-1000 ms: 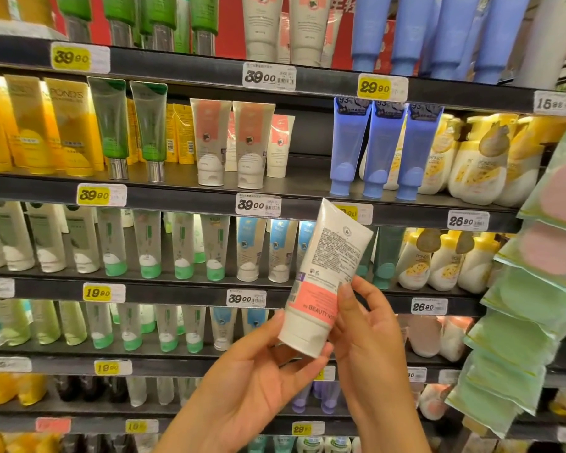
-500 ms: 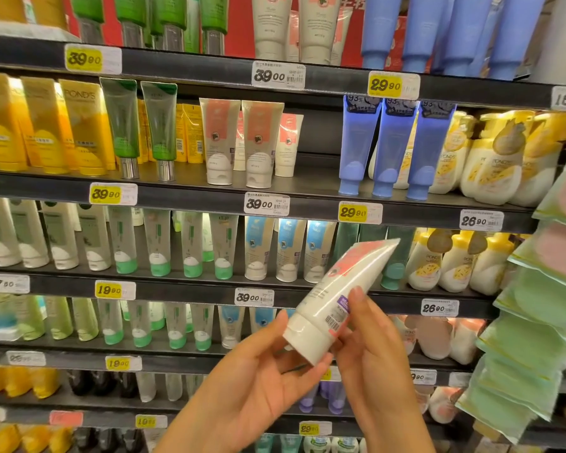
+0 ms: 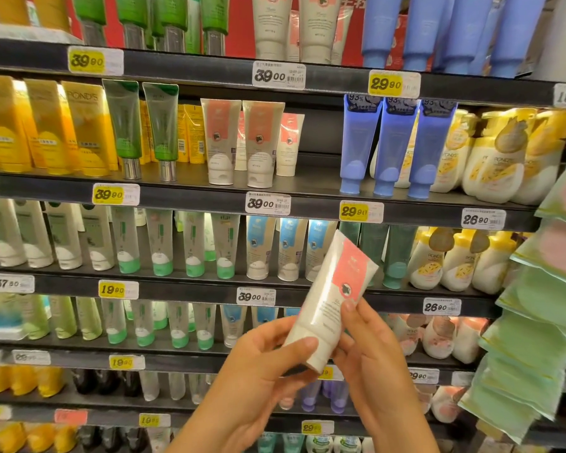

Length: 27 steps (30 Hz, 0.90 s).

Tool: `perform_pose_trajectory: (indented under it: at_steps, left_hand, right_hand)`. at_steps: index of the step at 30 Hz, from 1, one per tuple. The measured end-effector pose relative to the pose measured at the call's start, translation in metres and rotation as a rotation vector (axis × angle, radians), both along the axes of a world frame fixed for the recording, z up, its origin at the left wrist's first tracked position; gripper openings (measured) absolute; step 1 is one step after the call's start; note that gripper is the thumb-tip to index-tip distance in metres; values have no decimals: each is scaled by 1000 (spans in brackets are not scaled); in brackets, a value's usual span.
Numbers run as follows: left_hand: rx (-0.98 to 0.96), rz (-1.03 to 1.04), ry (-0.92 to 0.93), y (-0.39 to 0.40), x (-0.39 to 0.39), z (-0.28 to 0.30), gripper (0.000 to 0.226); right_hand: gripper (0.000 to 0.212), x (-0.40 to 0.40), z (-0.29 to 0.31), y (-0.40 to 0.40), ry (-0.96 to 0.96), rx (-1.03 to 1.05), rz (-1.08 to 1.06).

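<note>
Shelving of dark metal [image 3: 190, 199] is filling the view, tier above tier, and is carrying rows of cosmetic tubes standing on their caps: yellow plastic tubes [image 3: 46, 125] at the upper left, blue plastic tubes [image 3: 396, 148] at the upper right. Pale green flat packets [image 3: 533, 371] are hanging in a column at the right edge. White and yellow paper price tags [image 3: 267, 204] are sitting along the shelf rims.

The person's left hand [image 3: 258, 377] is curling round the cap end of a white plastic tube with a pink label panel [image 3: 334, 295], with the thumb lying over the cap. The right hand [image 3: 376, 361] is pinching the tube's lower body from the right, its fingers [image 3: 350, 308] pressing just under the pink panel. The tube is being held up in front of the middle shelves, tilting with its crimped end up to the right and its cap down to the left.
</note>
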<state>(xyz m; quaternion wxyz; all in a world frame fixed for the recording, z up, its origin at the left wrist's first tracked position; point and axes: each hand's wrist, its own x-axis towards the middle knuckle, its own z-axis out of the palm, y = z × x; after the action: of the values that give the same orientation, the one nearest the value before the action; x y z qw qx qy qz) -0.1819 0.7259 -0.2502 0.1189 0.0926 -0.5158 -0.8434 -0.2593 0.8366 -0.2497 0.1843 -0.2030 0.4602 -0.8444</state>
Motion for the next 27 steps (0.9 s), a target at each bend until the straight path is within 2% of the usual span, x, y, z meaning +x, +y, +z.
perform_pose_trajectory:
  at_steps: [7,12,17,21,24,27]
  left_hand:
    - [-536,194,57,-1,1,-3,46]
    - [-624,231,102,6,3,-1,50]
    - [-671,247,81,10,5,1,49]
    - [-561,207,13,8,3,2,43]
    - [-270,99,-31,7,1,5,43]
    - [72,-31,-19,7,0,9,45]
  right_hand:
    - [35,-1,0,0,-65,-61,46]
    - [50,-2,-2,-1,-138,-100,45]
    - [54,-3,-3,0,-158,-96,43]
    - [46,-5,-2,1,-148,-80,31]
    - [32,-8,1,2,-149,-102,30]
    - [29,-10,3,3,-122,-98,36]
